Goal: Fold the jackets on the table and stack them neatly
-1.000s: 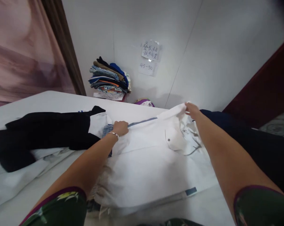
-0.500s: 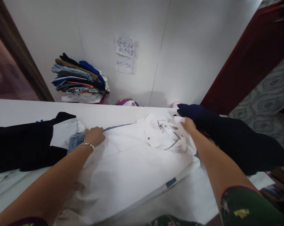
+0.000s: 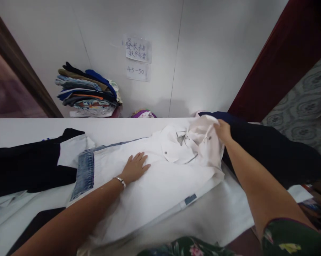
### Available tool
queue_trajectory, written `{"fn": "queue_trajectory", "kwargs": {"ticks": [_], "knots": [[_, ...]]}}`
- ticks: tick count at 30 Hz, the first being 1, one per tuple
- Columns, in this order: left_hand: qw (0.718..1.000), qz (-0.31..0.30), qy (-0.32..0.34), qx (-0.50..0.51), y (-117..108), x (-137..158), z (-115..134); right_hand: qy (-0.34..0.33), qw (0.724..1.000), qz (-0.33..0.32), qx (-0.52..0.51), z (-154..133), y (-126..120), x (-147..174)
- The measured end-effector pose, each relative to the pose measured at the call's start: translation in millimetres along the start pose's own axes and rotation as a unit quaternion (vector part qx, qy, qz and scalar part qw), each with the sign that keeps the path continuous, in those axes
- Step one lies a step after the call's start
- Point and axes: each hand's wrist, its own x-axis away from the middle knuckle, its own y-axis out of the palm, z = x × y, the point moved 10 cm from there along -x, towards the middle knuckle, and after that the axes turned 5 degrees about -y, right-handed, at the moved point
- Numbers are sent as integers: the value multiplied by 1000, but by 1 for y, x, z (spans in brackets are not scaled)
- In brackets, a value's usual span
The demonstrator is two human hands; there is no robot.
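Note:
A white collared jacket (image 3: 152, 188) with dark snap buttons lies spread across the table, its collar end to the right. My left hand (image 3: 135, 167) rests flat on its middle, fingers spread. At the collar end, my right hand (image 3: 223, 131) has its fingers closed on the jacket's edge and holds a bunched, pinkish-white part raised. The fingertips there are partly hidden by cloth. Blue denim (image 3: 86, 169) shows from under the jacket's left end.
Black clothing (image 3: 30, 163) lies to the left, and a dark navy garment (image 3: 272, 153) lies at the right. Behind the white table (image 3: 38, 124) stands a stack of folded clothes (image 3: 88, 90). Handwritten paper signs (image 3: 138, 58) are on the wall.
My left hand has let go of the left edge and moved right onto the jacket's middle. My right hand has lifted the collar-end fabric, and more denim shows at the left.

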Motion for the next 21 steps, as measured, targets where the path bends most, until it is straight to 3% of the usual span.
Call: {"fn": "queue_trajectory", "kwargs": {"ticks": [3,5,11,14,17,21], "knots": [[1000,4,1,-2,-1,0,-1,-2,991,126,-47,-5,-55,-8],[1000,3,-2,-4,-2,0,-2,-13,988,139,-69,-16,-66,-7],[1000,6,-3,-10,-4,1,0,-105,992,-1,-65,-94,-18,8],[1000,-1,-7,-9,-4,2,0,-133,988,20,-72,-116,-28,2],[1000,-7,-8,-7,-5,3,1,-91,988,112,-62,-94,-77,-15],[1000,-4,-5,1,-4,3,2,31,981,188,49,-22,-139,-15]]}}
